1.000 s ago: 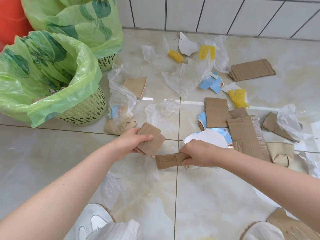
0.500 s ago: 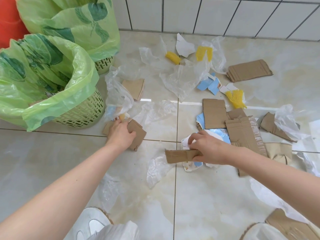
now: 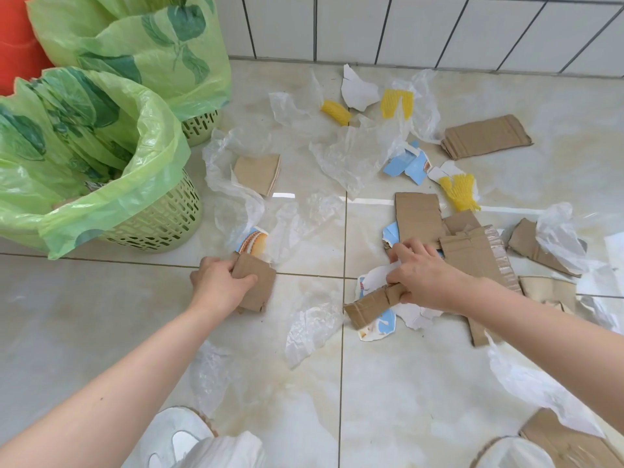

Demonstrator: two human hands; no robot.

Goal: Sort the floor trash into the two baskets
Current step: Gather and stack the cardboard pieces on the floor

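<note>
My left hand (image 3: 219, 285) grips a stack of brown cardboard pieces (image 3: 258, 285) low over the floor, beside a printed blue-and-white scrap (image 3: 253, 243). My right hand (image 3: 422, 273) holds a folded cardboard strip (image 3: 369, 304) and pinches torn white paper (image 3: 374, 276) lying among larger cardboard sheets (image 3: 472, 255). Two green baskets lined with leaf-print bags stand at the left: the near basket (image 3: 158, 224) and the far basket (image 3: 201, 121). Clear plastic film (image 3: 351, 157), yellow mesh bits (image 3: 461, 192) and more cardboard (image 3: 484, 136) are scattered over the tiles.
A tiled wall (image 3: 439, 28) closes the far side. An orange object (image 3: 17, 38) sits behind the baskets. My shoes (image 3: 175, 437) are at the bottom edge, with plastic film (image 3: 312, 325) and cardboard (image 3: 560, 444) near them.
My left hand moved left toward the baskets with its cardboard and dropped to the floor beside the printed scrap. My right hand kept the strip and reached onto the white paper.
</note>
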